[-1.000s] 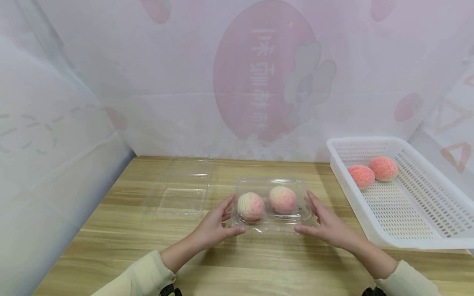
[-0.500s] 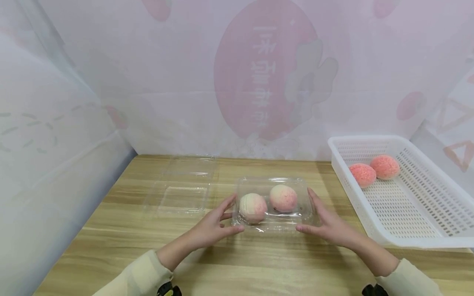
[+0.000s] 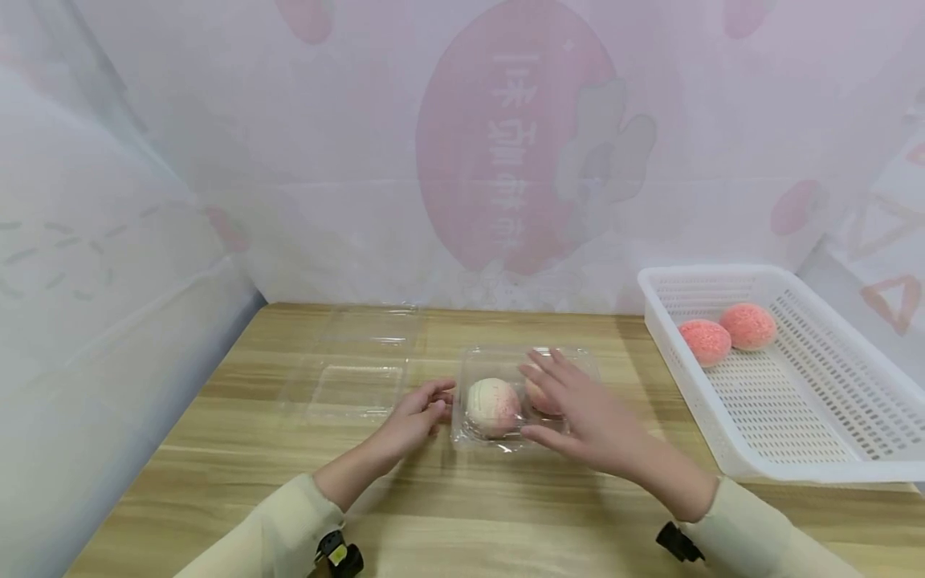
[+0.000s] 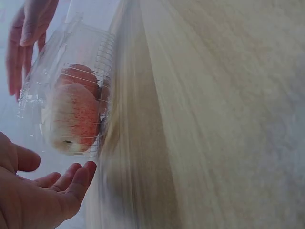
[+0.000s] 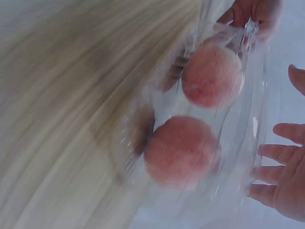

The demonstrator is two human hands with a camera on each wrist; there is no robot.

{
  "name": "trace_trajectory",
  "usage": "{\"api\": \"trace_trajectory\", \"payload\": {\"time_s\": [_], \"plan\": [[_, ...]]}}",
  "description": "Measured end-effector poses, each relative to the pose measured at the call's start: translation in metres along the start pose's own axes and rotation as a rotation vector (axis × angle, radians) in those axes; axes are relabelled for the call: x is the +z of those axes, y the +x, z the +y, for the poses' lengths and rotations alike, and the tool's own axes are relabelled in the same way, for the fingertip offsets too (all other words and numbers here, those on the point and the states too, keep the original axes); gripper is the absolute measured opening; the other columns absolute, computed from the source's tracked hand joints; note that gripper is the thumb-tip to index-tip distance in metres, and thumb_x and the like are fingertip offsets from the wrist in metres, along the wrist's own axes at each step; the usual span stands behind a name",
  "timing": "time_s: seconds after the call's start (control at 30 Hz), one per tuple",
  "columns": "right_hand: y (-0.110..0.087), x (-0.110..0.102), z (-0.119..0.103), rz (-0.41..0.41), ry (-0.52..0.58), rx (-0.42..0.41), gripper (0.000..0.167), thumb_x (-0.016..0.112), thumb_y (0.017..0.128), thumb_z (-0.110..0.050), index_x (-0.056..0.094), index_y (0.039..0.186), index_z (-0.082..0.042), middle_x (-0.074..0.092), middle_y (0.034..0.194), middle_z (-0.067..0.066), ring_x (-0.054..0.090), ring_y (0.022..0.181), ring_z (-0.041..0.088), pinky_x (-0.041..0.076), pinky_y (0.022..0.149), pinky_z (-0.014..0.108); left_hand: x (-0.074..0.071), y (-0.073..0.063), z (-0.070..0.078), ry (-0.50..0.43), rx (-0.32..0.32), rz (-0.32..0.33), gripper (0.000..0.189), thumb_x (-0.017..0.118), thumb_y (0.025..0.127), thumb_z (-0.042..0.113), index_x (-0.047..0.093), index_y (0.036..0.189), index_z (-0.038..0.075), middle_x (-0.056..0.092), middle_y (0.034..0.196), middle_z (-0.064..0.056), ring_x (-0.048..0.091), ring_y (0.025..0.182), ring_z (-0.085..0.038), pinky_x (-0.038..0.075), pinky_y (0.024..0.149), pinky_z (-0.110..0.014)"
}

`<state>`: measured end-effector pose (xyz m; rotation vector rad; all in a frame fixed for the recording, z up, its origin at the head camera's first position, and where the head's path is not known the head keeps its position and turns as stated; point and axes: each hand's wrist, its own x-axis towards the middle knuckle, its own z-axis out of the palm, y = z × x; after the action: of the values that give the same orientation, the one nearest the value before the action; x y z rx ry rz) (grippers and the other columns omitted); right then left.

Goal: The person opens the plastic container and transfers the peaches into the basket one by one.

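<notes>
A clear plastic clamshell box [image 3: 480, 363] rests on the wooden table with two pink-and-cream peaches inside, the left peach [image 3: 493, 408] plain in the head view. My right hand [image 3: 594, 417], fingers spread, is over the box's right half and partly hides the right peach [image 5: 182, 151]. In the right wrist view its fingertips are close to the lid; whether they touch it I cannot tell. By the box's left side is my left hand [image 3: 410, 424], holding nothing. Its fingers [image 4: 71, 183] are loosely bent, just off the box in the left wrist view.
Another clear clamshell box [image 3: 357, 381] lies opened out at the back left of the table [image 3: 462, 522]. At right stands a white perforated basket [image 3: 802, 425] with two pink peaches [image 3: 748, 327] in its far end. Printed white cloth walls [image 3: 347, 233] enclose the back and sides.
My right hand has left the box's right side and moved leftward over its top. My left hand has come slightly away from the left side. The box has stayed nearly in place.
</notes>
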<state>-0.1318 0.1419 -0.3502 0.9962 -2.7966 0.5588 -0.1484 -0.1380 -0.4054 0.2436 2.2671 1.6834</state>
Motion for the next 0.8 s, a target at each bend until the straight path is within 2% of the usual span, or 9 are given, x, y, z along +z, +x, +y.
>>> {"api": "trace_trajectory", "payload": {"time_s": [0.1, 0.23, 0.37, 0.57, 0.7, 0.8], "plan": [[0.011, 0.008, -0.011, -0.009, -0.045, -0.052, 0.075, 0.068, 0.090, -0.049, 0.046, 0.147, -0.007, 0.038, 0.158, 0.015, 0.030, 0.147, 0.042, 0.033, 0.115, 0.058, 0.002, 0.002, -0.004, 0.027, 0.006, 0.012, 0.042, 0.046, 0.104, 0.005, 0.041, 0.143, -0.006, 0.056, 0.130, -0.026, 0.064, 0.107, -0.025, 0.051, 0.078, -0.028], [0.020, 0.018, -0.022, -0.027, -0.101, -0.101, 0.071, 0.069, 0.090, -0.047, 0.049, 0.144, -0.006, 0.045, 0.153, 0.016, 0.036, 0.144, 0.043, 0.041, 0.110, 0.056, 0.001, 0.002, -0.005, 0.031, 0.015, -0.003, 0.043, 0.051, 0.103, 0.009, 0.043, 0.142, -0.006, 0.057, 0.129, -0.026, 0.065, 0.105, -0.023, 0.054, 0.080, -0.032], [0.025, 0.026, -0.030, -0.046, -0.185, -0.138, 0.071, 0.069, 0.089, -0.051, 0.050, 0.143, -0.009, 0.048, 0.151, 0.015, 0.043, 0.139, 0.045, 0.049, 0.103, 0.054, -0.002, 0.001, -0.006, 0.032, 0.035, -0.030, 0.044, 0.054, 0.102, 0.012, 0.044, 0.141, -0.004, 0.058, 0.128, -0.025, 0.066, 0.108, -0.027, 0.055, 0.081, -0.035], [0.029, 0.028, -0.036, -0.063, -0.334, -0.171, 0.075, 0.068, 0.088, -0.055, 0.051, 0.142, -0.006, 0.050, 0.148, 0.017, 0.050, 0.134, 0.044, 0.053, 0.098, 0.050, -0.008, 0.000, -0.002, 0.055, 0.068, -0.118, 0.048, 0.057, 0.101, 0.014, 0.041, 0.142, -0.004, 0.057, 0.128, -0.026, 0.061, 0.118, -0.034, 0.052, 0.079, -0.033], [0.031, 0.026, -0.040, -0.083, -0.480, -0.233, 0.074, 0.066, 0.088, -0.054, 0.053, 0.140, -0.004, 0.053, 0.145, 0.018, 0.054, 0.130, 0.042, 0.055, 0.096, 0.043, -0.013, 0.000, 0.001, 0.075, 0.049, -0.162, 0.051, 0.058, 0.100, 0.015, 0.039, 0.144, -0.002, 0.055, 0.129, -0.025, 0.062, 0.114, -0.030, 0.052, 0.077, -0.033], [0.032, 0.027, -0.041, -0.060, -0.586, -0.294, 0.072, 0.064, 0.088, -0.053, 0.055, 0.138, -0.002, 0.057, 0.141, 0.019, 0.058, 0.126, 0.039, 0.057, 0.093, 0.037, -0.016, 0.000, 0.002, 0.079, 0.008, -0.186, 0.054, 0.061, 0.099, 0.018, 0.038, 0.146, 0.001, 0.055, 0.129, -0.023, 0.064, 0.107, -0.025, 0.053, 0.072, -0.034]]}}
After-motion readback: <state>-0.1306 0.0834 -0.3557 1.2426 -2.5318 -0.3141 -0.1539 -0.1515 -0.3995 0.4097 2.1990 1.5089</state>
